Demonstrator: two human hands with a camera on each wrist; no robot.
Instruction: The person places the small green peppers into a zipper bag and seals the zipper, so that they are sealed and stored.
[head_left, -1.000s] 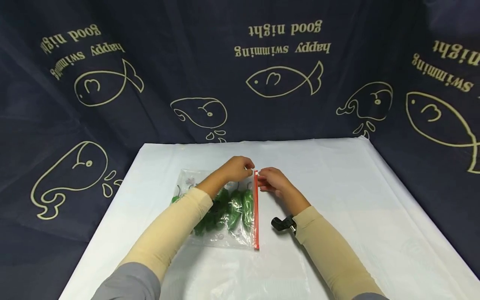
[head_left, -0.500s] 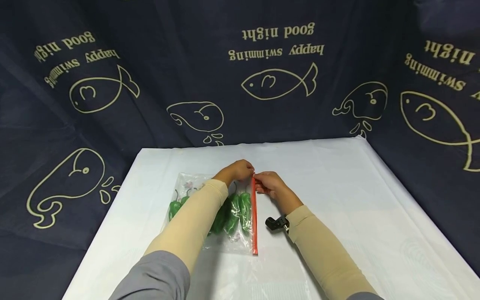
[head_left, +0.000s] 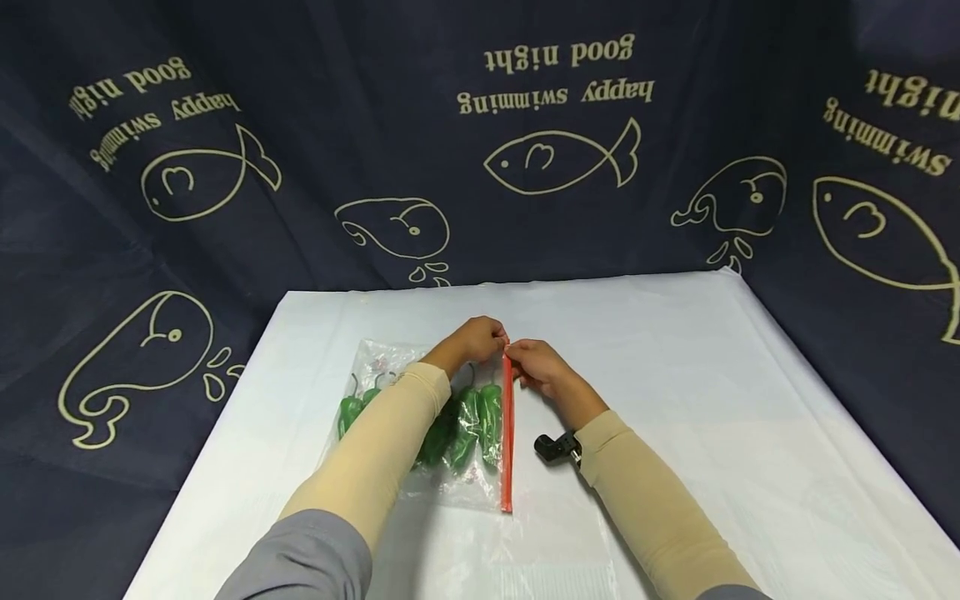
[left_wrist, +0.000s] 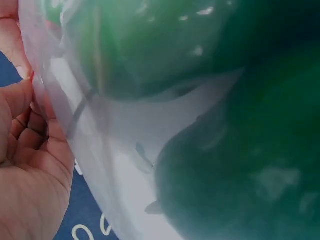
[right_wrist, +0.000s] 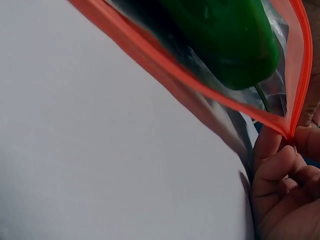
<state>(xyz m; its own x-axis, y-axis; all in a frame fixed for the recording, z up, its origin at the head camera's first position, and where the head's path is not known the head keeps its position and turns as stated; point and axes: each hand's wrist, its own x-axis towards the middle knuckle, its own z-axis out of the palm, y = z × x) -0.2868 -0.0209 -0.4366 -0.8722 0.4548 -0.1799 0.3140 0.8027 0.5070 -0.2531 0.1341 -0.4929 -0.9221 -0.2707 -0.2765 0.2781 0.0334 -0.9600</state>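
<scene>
A clear zip bag (head_left: 453,494) with a red zip strip (head_left: 507,442) lies on the white table. Inside are several green peppers (head_left: 467,421) with thin stems. My left hand (head_left: 477,337) reaches across the bag and pinches its far corner by the zip. Opposite it, my right hand (head_left: 542,364) pinches the far end of the red strip, fingertips touching or nearly touching the left ones. In the right wrist view, the two zip edges (right_wrist: 200,85) spread apart into a V that meets at my right fingers. The left wrist view shows my left hand (left_wrist: 35,160) beside the plastic.
A black wrist camera mount (head_left: 555,447) juts out by my right sleeve. The white-covered table (head_left: 675,358) stretches around the bag, and a dark curtain (head_left: 420,117) with fish and whale prints hangs behind it.
Both hands have come together at the far end of the zip and taken hold of the bag there. Over the last half second they stay almost still.
</scene>
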